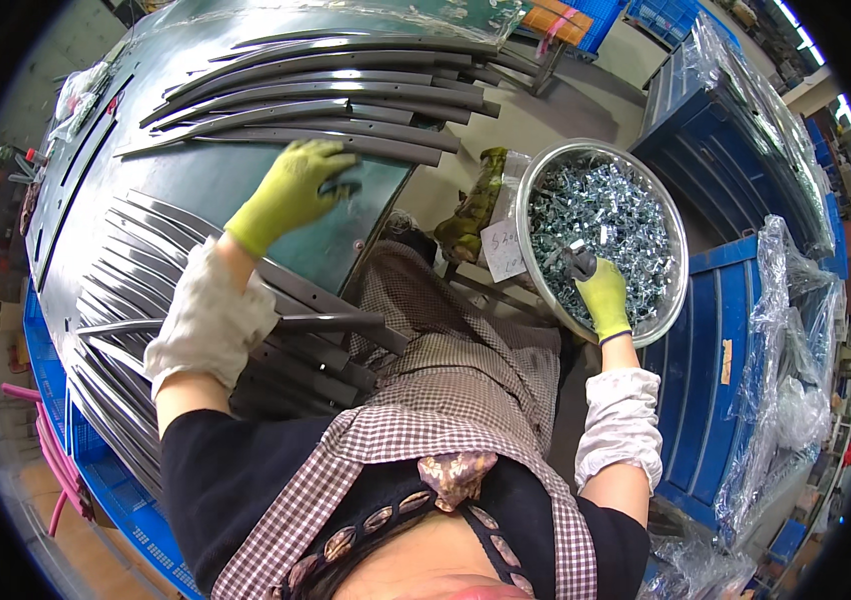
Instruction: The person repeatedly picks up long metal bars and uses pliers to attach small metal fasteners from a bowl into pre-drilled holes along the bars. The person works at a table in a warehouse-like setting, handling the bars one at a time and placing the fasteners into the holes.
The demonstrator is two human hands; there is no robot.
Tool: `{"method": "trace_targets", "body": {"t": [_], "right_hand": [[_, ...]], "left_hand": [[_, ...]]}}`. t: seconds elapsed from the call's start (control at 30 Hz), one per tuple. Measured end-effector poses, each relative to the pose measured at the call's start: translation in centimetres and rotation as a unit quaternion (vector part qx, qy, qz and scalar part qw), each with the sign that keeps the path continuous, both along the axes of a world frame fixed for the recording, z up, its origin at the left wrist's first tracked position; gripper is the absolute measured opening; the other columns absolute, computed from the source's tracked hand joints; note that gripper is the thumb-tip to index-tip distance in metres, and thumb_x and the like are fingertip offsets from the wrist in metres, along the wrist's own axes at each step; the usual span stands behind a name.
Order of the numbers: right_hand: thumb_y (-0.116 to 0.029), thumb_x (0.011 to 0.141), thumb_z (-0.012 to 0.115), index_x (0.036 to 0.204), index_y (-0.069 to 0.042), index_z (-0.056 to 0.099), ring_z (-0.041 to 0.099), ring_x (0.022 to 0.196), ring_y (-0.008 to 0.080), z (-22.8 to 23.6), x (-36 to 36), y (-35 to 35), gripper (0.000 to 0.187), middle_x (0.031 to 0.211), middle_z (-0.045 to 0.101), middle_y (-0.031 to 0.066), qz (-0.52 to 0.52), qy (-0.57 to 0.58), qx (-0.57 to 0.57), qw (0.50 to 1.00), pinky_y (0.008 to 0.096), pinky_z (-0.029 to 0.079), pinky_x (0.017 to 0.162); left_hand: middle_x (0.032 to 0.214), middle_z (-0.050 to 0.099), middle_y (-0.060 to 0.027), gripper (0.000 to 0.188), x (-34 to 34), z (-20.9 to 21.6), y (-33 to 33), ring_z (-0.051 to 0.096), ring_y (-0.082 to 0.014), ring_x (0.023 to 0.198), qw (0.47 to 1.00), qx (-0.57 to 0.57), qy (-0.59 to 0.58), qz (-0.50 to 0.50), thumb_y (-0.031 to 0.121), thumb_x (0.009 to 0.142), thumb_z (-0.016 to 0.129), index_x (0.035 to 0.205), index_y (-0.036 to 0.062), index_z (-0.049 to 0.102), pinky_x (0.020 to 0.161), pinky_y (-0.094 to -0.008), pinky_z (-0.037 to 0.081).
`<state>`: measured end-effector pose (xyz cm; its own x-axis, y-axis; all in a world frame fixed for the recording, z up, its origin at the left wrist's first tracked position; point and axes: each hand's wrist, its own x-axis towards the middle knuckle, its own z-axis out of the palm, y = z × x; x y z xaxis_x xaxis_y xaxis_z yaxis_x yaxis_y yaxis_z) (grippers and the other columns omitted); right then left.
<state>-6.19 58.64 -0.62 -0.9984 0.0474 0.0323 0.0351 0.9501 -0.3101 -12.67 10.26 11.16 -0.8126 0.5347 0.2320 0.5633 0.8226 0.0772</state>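
Note:
My left hand (291, 195), in a yellow-green glove with dark fingertips, hovers over the green tabletop (376, 185). Its thumb and fingers are apart, slightly blurred, and nothing shows between them. Just beyond it lies a group of long, curved dark strips (326, 100). A second batch of strips (136, 270) spreads beneath and left of my left forearm. On the right, my right hand (604, 298), gloved alike, reaches into a round basin (679, 215) heaped with small shiny metal clips (611, 200). Its dark fingertips are pinched together at the pile, with a small clip at their tips.
Blue crates (711, 350) with clear plastic wrap (786, 330) stand right of the basin. A white paper tag (503, 250) hangs at the basin's left side, near a dark green-yellow bundle (474, 205). Pink tubes (56, 450) and blue crating (116, 490) lie at the lower left.

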Motion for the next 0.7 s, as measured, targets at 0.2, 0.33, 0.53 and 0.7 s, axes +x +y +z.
{"method": "trace_targets", "body": {"t": [0.2,0.33,0.53,0.7], "right_hand": [[-0.012,0.082,0.073,0.095,-0.003,0.073,0.067,0.067,0.0208,-1.0,0.4,1.1,0.015,0.078,0.072,0.0077,-0.031,0.038,-0.183,0.982,0.0336,0.052,0.064],[-0.017,0.088,0.072,0.097,-0.006,0.070,0.058,0.056,0.0077,0.2,0.7,3.0,0.015,0.069,0.064,-0.0001,-0.120,-0.092,-0.484,0.862,0.0243,0.046,0.051],[-0.016,0.095,0.064,0.106,-0.006,0.064,0.050,0.056,0.0033,4.6,2.0,1.6,0.015,0.079,0.059,-0.0046,-0.080,-0.007,-0.514,0.854,0.0192,0.040,0.050],[-0.016,0.098,0.059,0.107,-0.006,0.063,0.050,0.057,0.0031,5.3,2.6,2.3,0.014,0.087,0.065,-0.0026,-0.061,-0.004,-0.499,0.864,0.0194,0.043,0.052]], "left_hand": [[0.145,0.049,-0.0155,0.063,-4.1,-8.4,-0.6,0.041,-0.0349,0.137,0.983,-0.105,0.047,0.142,0.028,0.084,0.068,0.143,0.0184,0.048,0.114,-0.0509,0.031],[0.129,0.054,-0.0153,0.056,-2.2,-6.3,0.2,0.047,-0.0364,0.124,0.996,-0.051,0.000,0.072,0.020,0.075,0.073,0.130,0.0171,0.062,0.109,-0.0497,0.034],[0.125,0.054,-0.0135,0.060,1.4,-6.1,1.4,0.047,-0.0354,0.123,0.999,-0.043,-0.016,-0.011,0.019,0.066,0.077,0.123,0.0122,0.063,0.111,-0.0521,0.032],[0.122,0.054,-0.0125,0.055,2.4,-5.7,2.9,0.049,-0.0351,0.119,1.000,0.012,0.006,-0.027,0.021,0.063,0.080,0.114,0.0090,0.062,0.107,-0.0496,0.036]]}}
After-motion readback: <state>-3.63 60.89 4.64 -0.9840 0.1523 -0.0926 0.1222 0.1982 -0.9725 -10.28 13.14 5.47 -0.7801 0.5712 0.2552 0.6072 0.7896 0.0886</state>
